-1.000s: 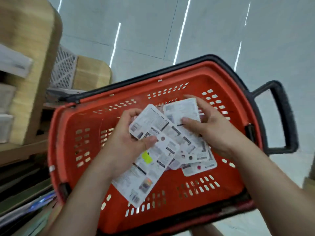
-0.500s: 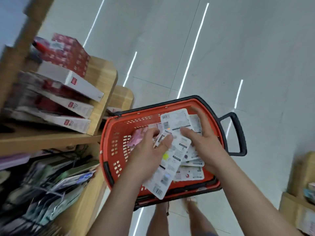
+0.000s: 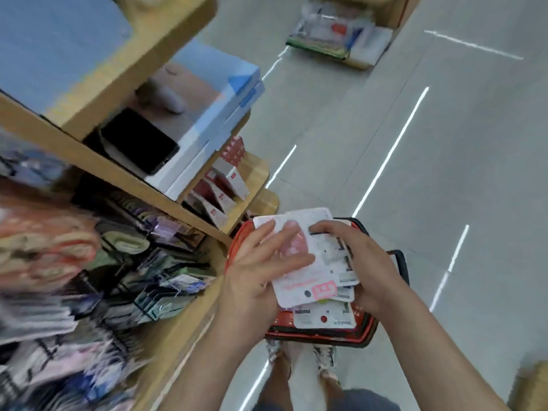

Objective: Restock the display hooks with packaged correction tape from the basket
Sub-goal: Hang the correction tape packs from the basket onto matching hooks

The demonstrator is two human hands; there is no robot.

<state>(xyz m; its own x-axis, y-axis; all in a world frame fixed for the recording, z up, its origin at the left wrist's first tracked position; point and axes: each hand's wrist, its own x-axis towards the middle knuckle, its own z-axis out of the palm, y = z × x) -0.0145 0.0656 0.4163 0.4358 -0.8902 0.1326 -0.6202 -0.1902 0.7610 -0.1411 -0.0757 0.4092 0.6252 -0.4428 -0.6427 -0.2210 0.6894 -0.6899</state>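
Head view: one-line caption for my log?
Right hand grips a stack of packs over the red basket; left hand rests on top.

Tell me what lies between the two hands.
In the head view, a stack of correction tape packages fills the gap: the left hand lies on it, the right hand grips its edge.
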